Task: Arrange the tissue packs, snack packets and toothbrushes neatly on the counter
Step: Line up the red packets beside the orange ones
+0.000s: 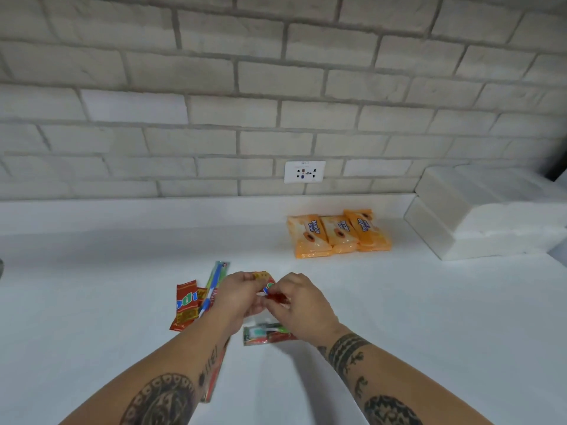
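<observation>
Three orange tissue packs (337,233) lie side by side near the wall, right of centre. Above the counter's middle, my left hand (237,297) and my right hand (299,300) both grip a red snack packet (264,282) between them. Left of my hands, another red snack packet (184,303) lies flat, with a blue packaged toothbrush (214,283) beside it. A green packaged toothbrush (265,332) rests under my right wrist. A red-edged package (214,381) lies mostly hidden beneath my left forearm.
The white counter (429,317) runs up to a pale brick wall carrying a socket plate (304,171). White foam blocks (478,210) are stacked at the far right against the wall.
</observation>
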The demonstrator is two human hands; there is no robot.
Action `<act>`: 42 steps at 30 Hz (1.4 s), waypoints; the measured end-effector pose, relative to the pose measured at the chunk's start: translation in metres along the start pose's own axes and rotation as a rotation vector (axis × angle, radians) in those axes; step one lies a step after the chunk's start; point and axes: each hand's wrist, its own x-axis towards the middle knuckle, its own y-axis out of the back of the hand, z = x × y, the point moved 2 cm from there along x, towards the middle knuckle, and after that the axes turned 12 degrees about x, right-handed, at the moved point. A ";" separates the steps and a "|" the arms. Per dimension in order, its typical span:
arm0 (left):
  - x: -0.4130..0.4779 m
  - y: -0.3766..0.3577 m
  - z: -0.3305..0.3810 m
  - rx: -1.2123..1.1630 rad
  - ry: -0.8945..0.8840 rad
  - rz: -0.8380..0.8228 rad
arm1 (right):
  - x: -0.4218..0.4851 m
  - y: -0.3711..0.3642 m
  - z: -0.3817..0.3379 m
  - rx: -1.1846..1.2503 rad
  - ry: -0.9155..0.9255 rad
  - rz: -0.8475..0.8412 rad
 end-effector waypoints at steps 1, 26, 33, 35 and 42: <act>0.007 0.002 -0.001 0.009 0.006 0.040 | 0.003 0.000 0.003 0.018 0.017 -0.043; 0.154 0.010 0.006 1.300 -0.386 0.298 | 0.159 -0.054 0.083 -0.505 -0.032 -0.234; 0.182 0.003 0.031 1.371 -0.378 0.310 | 0.203 -0.053 0.092 -0.485 -0.129 -0.265; 0.187 0.002 0.032 1.337 -0.349 0.310 | 0.210 -0.053 0.094 -0.485 -0.133 -0.282; 0.187 0.000 0.033 1.321 -0.294 0.304 | 0.213 -0.050 0.093 -0.502 -0.131 -0.323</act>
